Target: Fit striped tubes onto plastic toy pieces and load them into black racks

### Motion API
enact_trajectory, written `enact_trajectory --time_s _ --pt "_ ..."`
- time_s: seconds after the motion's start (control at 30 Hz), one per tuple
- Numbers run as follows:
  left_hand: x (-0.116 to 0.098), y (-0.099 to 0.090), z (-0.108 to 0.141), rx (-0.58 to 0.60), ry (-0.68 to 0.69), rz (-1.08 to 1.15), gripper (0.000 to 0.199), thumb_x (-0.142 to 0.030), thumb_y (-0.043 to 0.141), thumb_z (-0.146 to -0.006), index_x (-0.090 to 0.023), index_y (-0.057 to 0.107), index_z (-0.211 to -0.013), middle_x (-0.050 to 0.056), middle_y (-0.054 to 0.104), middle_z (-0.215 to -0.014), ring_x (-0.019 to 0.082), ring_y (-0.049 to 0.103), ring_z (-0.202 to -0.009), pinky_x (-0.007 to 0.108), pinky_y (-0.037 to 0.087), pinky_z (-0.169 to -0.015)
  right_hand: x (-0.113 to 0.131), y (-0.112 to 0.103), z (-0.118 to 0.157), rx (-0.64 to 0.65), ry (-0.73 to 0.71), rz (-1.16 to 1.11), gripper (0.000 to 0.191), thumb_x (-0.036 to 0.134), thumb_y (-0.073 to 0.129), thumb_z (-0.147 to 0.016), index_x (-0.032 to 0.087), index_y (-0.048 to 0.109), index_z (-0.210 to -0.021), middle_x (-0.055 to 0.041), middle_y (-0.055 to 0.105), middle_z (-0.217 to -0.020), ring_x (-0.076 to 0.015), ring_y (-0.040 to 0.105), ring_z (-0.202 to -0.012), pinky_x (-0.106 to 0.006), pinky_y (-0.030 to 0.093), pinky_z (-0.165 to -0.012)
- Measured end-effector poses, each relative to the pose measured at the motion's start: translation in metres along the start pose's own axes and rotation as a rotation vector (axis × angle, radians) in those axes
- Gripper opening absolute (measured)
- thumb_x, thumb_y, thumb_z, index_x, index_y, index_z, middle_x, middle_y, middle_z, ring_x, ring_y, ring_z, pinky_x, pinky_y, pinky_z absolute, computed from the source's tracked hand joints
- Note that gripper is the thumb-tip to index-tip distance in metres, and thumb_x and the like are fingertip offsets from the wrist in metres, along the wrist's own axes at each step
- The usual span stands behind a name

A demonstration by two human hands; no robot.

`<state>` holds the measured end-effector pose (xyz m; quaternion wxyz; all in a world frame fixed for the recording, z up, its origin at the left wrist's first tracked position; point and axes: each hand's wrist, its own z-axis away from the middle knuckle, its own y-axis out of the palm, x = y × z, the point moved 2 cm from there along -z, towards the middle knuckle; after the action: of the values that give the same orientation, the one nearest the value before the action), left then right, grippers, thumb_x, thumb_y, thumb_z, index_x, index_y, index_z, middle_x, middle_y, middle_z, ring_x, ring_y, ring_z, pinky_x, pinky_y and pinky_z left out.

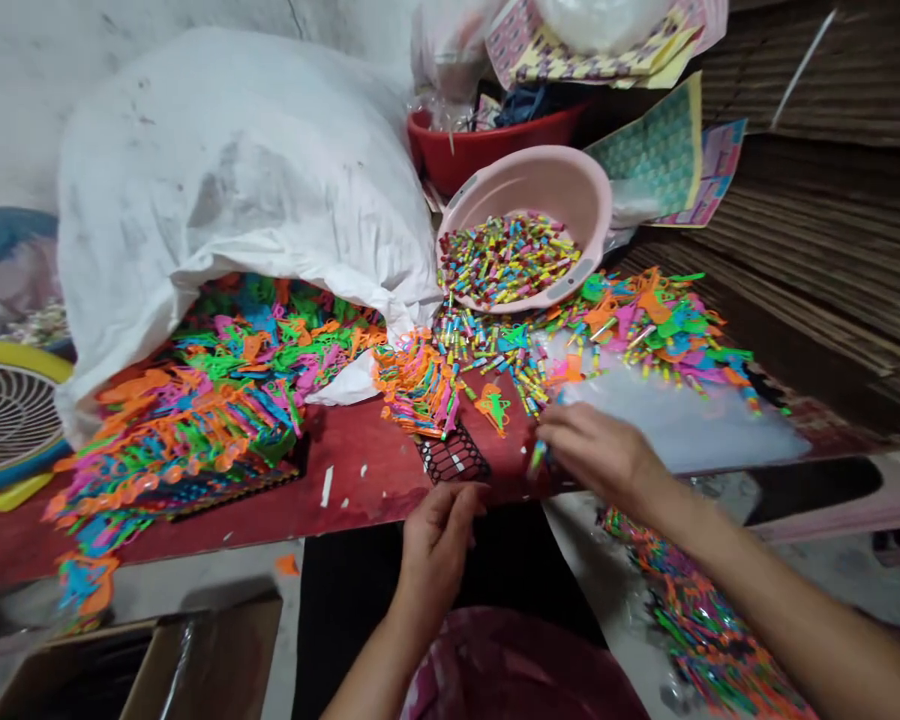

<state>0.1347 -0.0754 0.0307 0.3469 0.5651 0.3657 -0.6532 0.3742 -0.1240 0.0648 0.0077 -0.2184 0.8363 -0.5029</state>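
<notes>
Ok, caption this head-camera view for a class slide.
Right hand pinches a bright plastic piece above a red tabletop.

Pink basin [540,170], multicoloured sticks [506,260], red bowl [457,160], grey-smudged white sack [225,200], dark red tabletop [367,470], neon orange, pink, green and blue plastic pieces [225,400], black mesh [454,455]

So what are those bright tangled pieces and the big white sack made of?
The bright tangled pieces look like moulded plastic: glossy, neon, thin-shaped. The big white sack seems plastic too, perhaps woven: dull sheen, stiff creases, though no weave shows clearly.
</notes>
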Motion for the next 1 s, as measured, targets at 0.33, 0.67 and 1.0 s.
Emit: enact_trajectory --time_s 0.33,0.67,1.0 --pt "-0.002 -0.010 0.029 0.091 -0.340 0.419 0.026 -0.028 0.080 -0.064 -0.013 0.063 -0.076 -0.004 0.054 -0.058 0.005 0.044 -0.051 0.017 0.035 -0.052 0.098 0.046 -0.014 -0.151 -0.366 -0.255 0.025 0.012 0.047 -0.098 0.011 0.059 -0.120 -0.0108 0.067 -0.108 -0.0170 0.063 -0.107 -0.028 0.052 -0.099" --pt "0.017 -0.051 -0.009 -0.492 0.048 0.213 0.034 -0.036 0.083 -0.067 -0.014 0.065 -0.086 -0.002 0.064 -0.070 0.007 0.058 -0.061 0.017 0.048 -0.061 0.090 0.085 -0.023 -0.300 0.170 -0.476 0.039 0.005 0.044 -0.094 0.023 0.055 -0.126 -0.0074 0.064 -0.111 -0.0166 0.063 -0.105 -0.031 0.054 -0.092" --pt "0.033 -0.058 -0.030 -0.462 0.129 -0.041 0.030 -0.039 0.075 -0.077 -0.015 0.072 -0.095 0.006 0.072 -0.091 0.020 0.068 -0.088 0.033 0.053 -0.085 0.090 0.118 -0.032 -0.298 0.367 -0.528 0.029 0.008 0.047 -0.093 0.022 0.061 -0.113 -0.0063 0.065 -0.102 -0.0189 0.063 -0.097 -0.034 0.052 -0.087"
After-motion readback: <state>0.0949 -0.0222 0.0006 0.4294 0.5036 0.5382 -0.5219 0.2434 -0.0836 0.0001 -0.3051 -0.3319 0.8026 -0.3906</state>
